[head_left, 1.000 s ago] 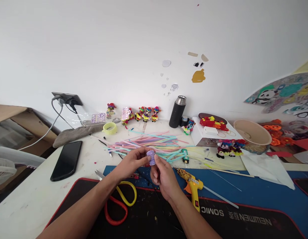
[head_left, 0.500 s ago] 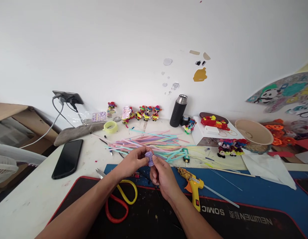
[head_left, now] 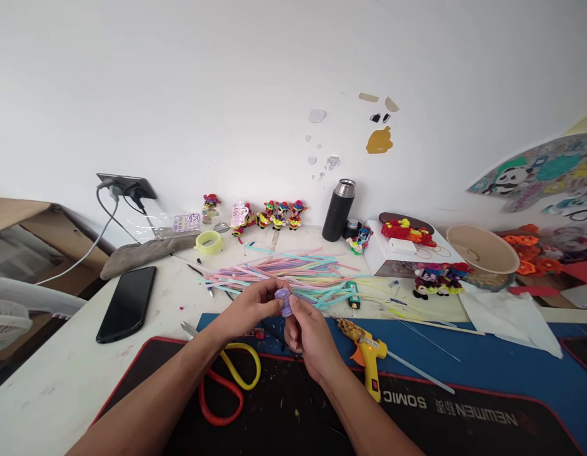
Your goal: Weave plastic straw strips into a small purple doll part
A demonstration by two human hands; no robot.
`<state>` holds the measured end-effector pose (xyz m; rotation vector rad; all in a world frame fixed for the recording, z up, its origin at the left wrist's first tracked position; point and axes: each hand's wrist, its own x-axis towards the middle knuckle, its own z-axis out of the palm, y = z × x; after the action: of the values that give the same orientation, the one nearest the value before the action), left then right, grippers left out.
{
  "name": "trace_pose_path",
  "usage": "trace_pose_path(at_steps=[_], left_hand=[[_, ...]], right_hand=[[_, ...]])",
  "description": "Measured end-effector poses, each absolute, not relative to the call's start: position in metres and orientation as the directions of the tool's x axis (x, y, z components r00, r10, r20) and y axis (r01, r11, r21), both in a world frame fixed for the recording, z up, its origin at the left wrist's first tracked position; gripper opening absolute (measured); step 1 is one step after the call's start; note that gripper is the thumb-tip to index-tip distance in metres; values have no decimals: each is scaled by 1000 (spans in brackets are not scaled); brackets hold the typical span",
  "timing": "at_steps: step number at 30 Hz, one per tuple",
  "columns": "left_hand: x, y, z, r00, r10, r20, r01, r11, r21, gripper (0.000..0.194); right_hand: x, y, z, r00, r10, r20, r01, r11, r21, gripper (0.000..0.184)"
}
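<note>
Between my two hands is a small purple coil of pipe cleaner [head_left: 284,302], ridged and roughly cylindrical. My left hand [head_left: 256,308] pinches its left side with thumb and fingers. On the other side my right hand [head_left: 308,329] grips it between thumb and curled fingers. Just behind the hands lies a loose pile of pastel pipe cleaners [head_left: 293,269] in pink, blue, purple and yellow. Red-and-yellow scissors [head_left: 227,386] rest partly under my left forearm. A yellow glue gun [head_left: 369,354] with a glue stick in it lies right of my right hand.
A black-and-blue desk mat [head_left: 416,380] covers the front. Several pipe-cleaner figures [head_left: 280,216] stand along the wall near a black thermos [head_left: 338,212]. At left lies a phone [head_left: 126,304]; at right are a white box [head_left: 402,253] and a beige bowl [head_left: 483,250].
The camera view has shifted slightly. Both hands keep nearly the same grip on the purple coil, which looks tilted a little differently.
</note>
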<state>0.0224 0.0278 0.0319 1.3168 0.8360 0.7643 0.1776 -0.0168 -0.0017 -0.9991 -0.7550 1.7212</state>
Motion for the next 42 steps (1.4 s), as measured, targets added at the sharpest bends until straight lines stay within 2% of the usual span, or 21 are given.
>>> trace_pose_path(at_steps=[5,14,17,27,36,42], left_hand=[[22,29,29,498,861,-102,-2,119,993,33],[14,33,26,555,819,-148,-57,215,975,55],[12,33,28,576,803,-156,-45,222,974,56],[18,30,31,492,863,-114,58,99,993,38],[20,30,29,439,896,-64,182,-19,983,45],[20,31,28,423,904,-56,251,-58,966,39]], right_hand=[[178,-17,-2,-194,940,-281,-427,-338,-839,55],[179,-17,4,-184,945,-272,-449,-326,-832,52],[179,-17,5,-182,944,-276,-448,-330,-831,53],[176,-19,4,-218,936,-276,-394,-343,-853,51],[175,-19,0,-217,936,-276,-394,-342,-853,52],[174,-22,1,-242,923,-300,-365,-373,-853,55]])
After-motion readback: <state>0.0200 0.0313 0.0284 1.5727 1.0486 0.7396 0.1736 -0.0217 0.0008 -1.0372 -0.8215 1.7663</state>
